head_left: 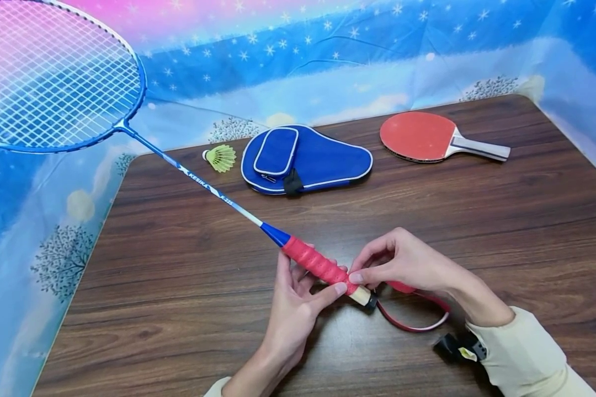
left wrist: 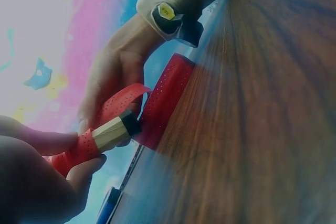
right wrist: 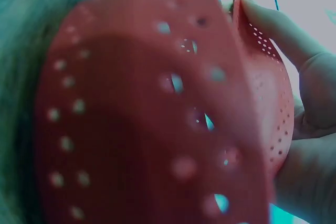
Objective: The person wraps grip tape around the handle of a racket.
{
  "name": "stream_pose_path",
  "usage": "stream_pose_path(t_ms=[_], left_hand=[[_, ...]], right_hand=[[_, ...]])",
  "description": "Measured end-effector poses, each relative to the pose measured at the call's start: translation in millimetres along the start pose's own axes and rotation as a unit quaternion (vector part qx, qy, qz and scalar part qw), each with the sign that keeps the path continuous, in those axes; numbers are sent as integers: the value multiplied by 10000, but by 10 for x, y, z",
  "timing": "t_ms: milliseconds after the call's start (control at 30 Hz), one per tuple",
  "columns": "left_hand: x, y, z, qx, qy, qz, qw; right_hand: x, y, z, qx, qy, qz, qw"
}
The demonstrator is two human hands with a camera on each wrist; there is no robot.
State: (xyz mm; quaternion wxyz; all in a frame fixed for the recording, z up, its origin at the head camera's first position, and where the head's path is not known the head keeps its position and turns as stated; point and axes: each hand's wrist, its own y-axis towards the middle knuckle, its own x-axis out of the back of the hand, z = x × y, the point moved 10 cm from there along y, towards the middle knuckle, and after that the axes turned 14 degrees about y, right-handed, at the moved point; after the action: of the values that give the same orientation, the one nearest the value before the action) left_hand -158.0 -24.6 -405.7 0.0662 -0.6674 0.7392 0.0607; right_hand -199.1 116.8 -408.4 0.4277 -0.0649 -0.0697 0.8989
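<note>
My left hand holds the handle of a blue badminton racket, its thumb pressing near the handle's lower end. The racket slants up to the left. Red perforated grip tape wraps most of the handle in overlapping turns, leaving a pale bare stretch before the black butt cap. With thumb and fingertips, my right hand pinches the tape at the last turn. A loose length of the tape loops down to the table, and it fills much of the right wrist view.
A yellow-green shuttlecock, a blue paddle case with a small pocket, and a red table tennis paddle lie along the back of the wooden table. Snowflake-patterned cloth hangs behind.
</note>
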Motion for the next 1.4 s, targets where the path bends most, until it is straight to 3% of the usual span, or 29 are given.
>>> stream_pose_path(t_ms=[133, 300, 400, 500, 700, 1133, 1300, 1400], left_hand=[[20, -7, 23, 230, 7, -66, 9997], [5, -23, 64, 509, -178, 77, 9985], [-5, -23, 56, 443, -141, 173, 9988], [2, -15, 49, 351, 173, 180, 9991], [75, -6, 69, 438, 667, -121, 9967], [77, -7, 51, 487, 413, -72, 9979], [19, -7, 33, 285, 105, 134, 9994], [-10, -4, 27, 206, 180, 245, 9993]], right_hand=[[17, -12, -38, -211, 234, 24, 9995], [4, 8, -30, -73, 83, 24, 9999], [-9, 25, -5, 112, -49, 26, 9999], [-24, 35, 10, 246, -43, 31, 9997], [-49, 38, 30, 363, -172, 76, 9992], [-59, 9, 61, 348, -42, 174, 9992], [-51, 19, 66, 478, -131, 14, 9988], [-61, 25, 73, 556, -159, 17, 9983]])
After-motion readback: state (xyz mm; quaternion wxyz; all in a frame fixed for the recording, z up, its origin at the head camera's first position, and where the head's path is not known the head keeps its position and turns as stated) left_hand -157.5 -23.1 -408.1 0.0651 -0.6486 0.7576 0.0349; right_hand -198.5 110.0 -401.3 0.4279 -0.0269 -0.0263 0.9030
